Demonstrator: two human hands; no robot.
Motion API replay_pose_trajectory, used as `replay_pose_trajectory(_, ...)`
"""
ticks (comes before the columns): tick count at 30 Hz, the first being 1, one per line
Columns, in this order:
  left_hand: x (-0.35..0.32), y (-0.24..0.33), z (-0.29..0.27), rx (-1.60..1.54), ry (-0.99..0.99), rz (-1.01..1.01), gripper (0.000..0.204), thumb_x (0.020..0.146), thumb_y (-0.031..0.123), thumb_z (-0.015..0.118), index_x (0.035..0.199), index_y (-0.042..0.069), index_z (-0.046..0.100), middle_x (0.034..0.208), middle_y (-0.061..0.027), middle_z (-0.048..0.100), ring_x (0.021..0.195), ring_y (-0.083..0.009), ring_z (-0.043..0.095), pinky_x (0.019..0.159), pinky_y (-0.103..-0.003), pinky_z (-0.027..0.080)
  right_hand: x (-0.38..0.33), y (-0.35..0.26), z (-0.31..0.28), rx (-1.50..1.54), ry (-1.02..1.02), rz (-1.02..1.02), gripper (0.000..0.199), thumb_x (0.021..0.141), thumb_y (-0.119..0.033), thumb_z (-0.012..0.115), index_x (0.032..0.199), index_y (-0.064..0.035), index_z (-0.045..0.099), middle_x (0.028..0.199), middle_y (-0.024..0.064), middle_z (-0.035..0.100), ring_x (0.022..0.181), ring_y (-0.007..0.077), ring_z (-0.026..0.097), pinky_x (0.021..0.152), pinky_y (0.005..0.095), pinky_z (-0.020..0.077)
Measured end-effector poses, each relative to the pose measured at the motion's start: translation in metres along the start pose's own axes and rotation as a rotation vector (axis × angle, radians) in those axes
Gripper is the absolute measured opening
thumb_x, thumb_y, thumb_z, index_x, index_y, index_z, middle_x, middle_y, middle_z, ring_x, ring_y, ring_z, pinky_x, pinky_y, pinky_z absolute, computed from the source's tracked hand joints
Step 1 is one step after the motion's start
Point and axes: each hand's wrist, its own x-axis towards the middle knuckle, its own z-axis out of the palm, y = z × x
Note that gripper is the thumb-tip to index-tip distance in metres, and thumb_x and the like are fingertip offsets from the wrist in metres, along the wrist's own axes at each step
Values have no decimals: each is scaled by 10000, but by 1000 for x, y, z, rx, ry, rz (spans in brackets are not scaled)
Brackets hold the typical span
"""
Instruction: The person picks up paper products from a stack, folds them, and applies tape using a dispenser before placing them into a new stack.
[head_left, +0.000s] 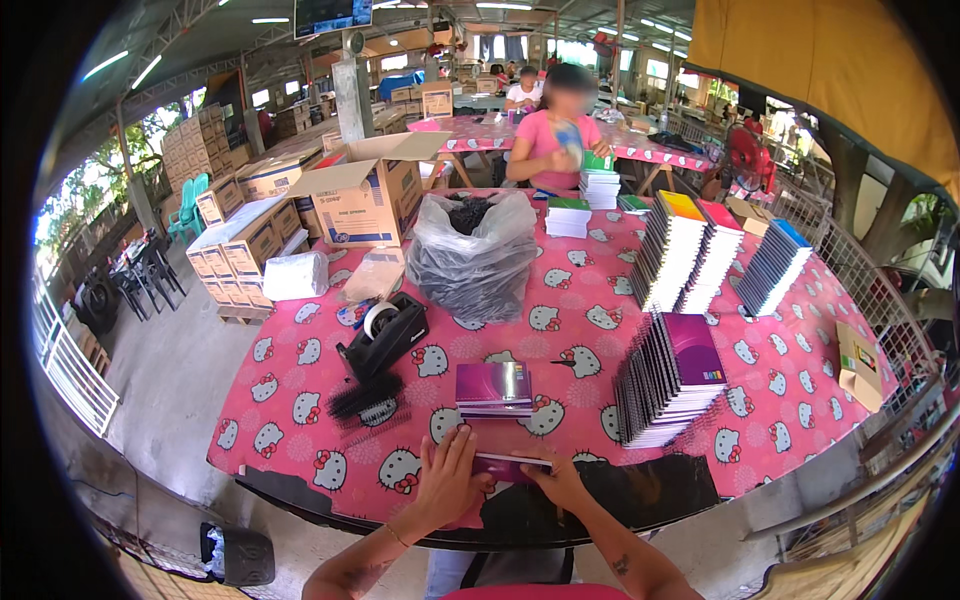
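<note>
At the table's near edge, a purple notebook [510, 468] is held between my two hands. My left hand [450, 475] is closed about its left end, fingers pointing away from me and thumb against the cover. On the right end, my right hand [558, 482] grips the edge between thumb and fingers. A short pile of purple notebooks [494, 385] lies just beyond. To the right rises a tall stack of purple notebooks [690, 355] with black spiral bindings showing. Loose black binding coils [365, 397] lie to the left of the short pile.
A black tape dispenser [388, 335] stands left, near a clear bag of black material [472, 255] and an open carton [365, 190]. More notebook stacks [672, 250] stand at far right. Across the pink patterned tablecloth [560, 340], a person in pink [560, 140] handles something.
</note>
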Motion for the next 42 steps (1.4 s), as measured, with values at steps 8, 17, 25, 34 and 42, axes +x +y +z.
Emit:
replay_pose_trajectory(8, 30, -49, 3, -541, -323, -6, 676, 911, 445, 646, 1446, 68, 478, 1411, -197, 500, 1190, -383, 530, 983, -609, 389, -6, -26, 0, 4, 19, -80, 327, 961, -69, 660, 1286, -36, 660, 1145, 54, 703, 1021, 130, 616, 936, 286, 470)
replay_pose_trajectory(17, 12, -9, -13, -56, -107, 82, 883, 897, 573, 586, 1448, -91, 399, 1555, -289, 332, 1452, -443, 317, 1132, -705, 200, -2, -46, 32, 334, 124, 88, 327, 968, -116, 673, 1279, -17, 651, 1021, -8, 666, 882, 70, 587, 761, 229, 490)
replay_pose_trajectory(25, 38, 1, -34, -35, -45, 37, 783, 945, 504, 567, 1452, -75, 424, 1531, -261, 398, 1453, -441, 328, 1127, -675, 229, 4, -56, 24, 194, 61, 163, 313, 979, -147, 663, 1251, 7, 652, 948, -19, 671, 841, 60, 575, 760, 249, 496)
replay_pose_trajectory(34, 62, 0, -36, 27, 30, 14, 835, 947, 576, 516, 1441, -91, 422, 1524, -282, 403, 1465, -438, 312, 1166, -653, 170, 10, -50, 32, 316, -6, 140, 249, 978, -108, 647, 1195, 12, 676, 979, -13, 687, 874, 75, 619, 792, 245, 529)
replay_pose_trajectory(42, 51, 4, -29, -173, 0, 195, 663, 951, 493, 570, 1371, -17, 518, 1407, -239, 528, 1389, -395, 425, 1171, -615, 208, 4, -54, 28, 318, 62, 119, 286, 983, -146, 644, 1239, -23, 673, 928, -16, 701, 874, 72, 601, 816, 258, 495)
